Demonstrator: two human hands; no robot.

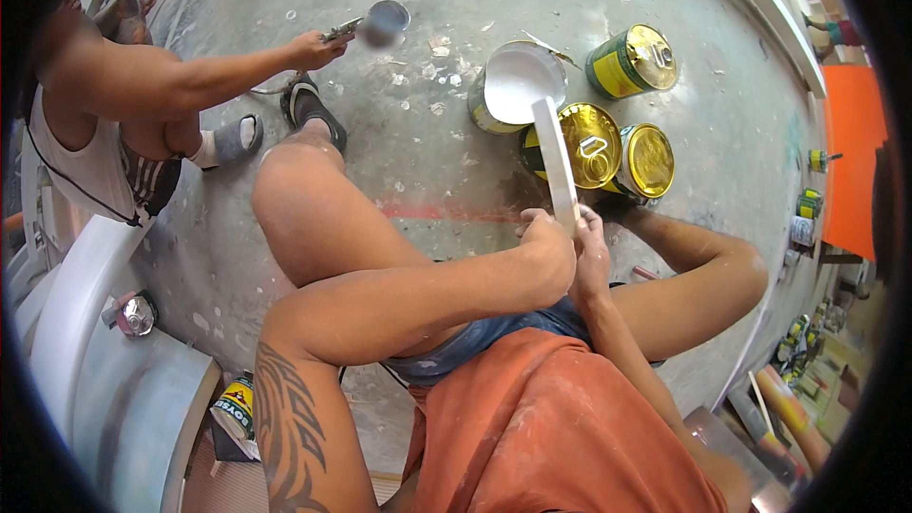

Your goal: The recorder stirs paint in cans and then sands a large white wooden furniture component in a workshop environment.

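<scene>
A long, flat, white strip [555, 157] stands up at a slant between my hands. My right hand [592, 249] closes around its lower end. My left hand [546, 236] sits right beside it with the wrist sharply bent and the fingers curled in; what they hold is hidden. Beyond the strip's upper end is an open can [483, 106] with white coating inside its wall. Cans with gold lids stand around it: one [591, 157] just behind the strip, another [651, 161] to its right, and a third [635, 62] farther back.
At the left a seated co-worker's hand [312, 49] holds a spray gun [340, 30] with a round grey cup [388, 21]. A curved white panel [90, 294] lies nearer on the left. An orange board [850, 161] stands at the far right. Paint flecks dot the concrete floor [380, 161].
</scene>
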